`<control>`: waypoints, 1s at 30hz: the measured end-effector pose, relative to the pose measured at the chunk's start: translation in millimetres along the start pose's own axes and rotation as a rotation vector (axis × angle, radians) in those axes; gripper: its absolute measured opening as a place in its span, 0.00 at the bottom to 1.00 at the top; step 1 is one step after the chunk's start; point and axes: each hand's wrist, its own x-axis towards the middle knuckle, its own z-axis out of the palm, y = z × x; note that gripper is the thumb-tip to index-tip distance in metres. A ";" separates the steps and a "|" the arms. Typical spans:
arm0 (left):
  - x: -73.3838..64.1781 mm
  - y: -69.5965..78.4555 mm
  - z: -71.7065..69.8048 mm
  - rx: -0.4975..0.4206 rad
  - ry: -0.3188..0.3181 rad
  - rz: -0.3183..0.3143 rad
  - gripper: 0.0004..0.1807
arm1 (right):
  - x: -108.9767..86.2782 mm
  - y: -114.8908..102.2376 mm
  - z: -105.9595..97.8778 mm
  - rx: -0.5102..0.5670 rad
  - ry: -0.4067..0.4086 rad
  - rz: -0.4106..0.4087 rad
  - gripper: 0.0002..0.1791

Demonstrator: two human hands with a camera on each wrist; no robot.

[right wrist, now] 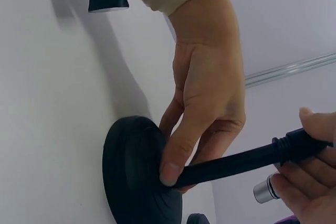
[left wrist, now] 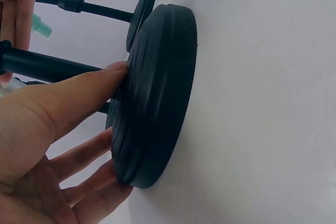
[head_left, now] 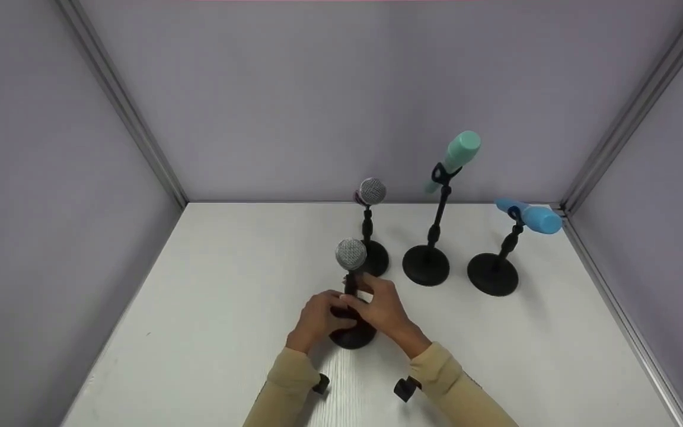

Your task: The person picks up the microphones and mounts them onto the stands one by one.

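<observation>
A black microphone stand with a round base (head_left: 353, 338) stands nearest to me, topped by a silver mesh-headed microphone (head_left: 351, 254). My left hand (head_left: 316, 320) holds the stand low down. In the left wrist view, its thumb lies on top of the base (left wrist: 163, 93) beside the pole, and the other fingers meet the base's edge. Higher up, my right hand (head_left: 384, 303) grips the pole's thicker collar (right wrist: 300, 145), with thumb and fingers on opposite sides, as the right wrist view shows.
Just behind stands another stand with a silver-headed microphone (head_left: 372, 191). To its right, a taller stand carries a green microphone (head_left: 463, 148), and a stand farther right bears a blue one (head_left: 542, 219). Pale walls enclose the white table (head_left: 217, 267) at the back and sides.
</observation>
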 end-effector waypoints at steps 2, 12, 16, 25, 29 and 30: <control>0.3 -0.7 0.0 0.006 -0.001 0.008 0.13 | -0.3 -0.5 -1.7 0.026 -0.025 -0.004 0.15; 0.9 -1.7 1.2 0.007 0.008 0.009 0.16 | 3.0 -2.5 -10.0 -0.034 -0.092 -0.034 0.14; 0.5 -2.7 1.9 0.004 0.006 0.024 0.15 | 3.3 -0.2 -9.2 -0.076 -0.062 -0.068 0.10; 0.7 -3.1 1.7 0.007 0.010 0.035 0.14 | 5.4 0.8 -9.2 -0.085 -0.028 -0.072 0.10; 0.2 -1.9 1.3 0.009 0.005 0.029 0.13 | 5.0 -0.8 -10.4 -0.073 -0.043 -0.051 0.11; 0.2 -1.8 1.3 0.008 0.003 0.021 0.13 | 4.8 -1.4 -10.7 -0.068 -0.050 -0.041 0.12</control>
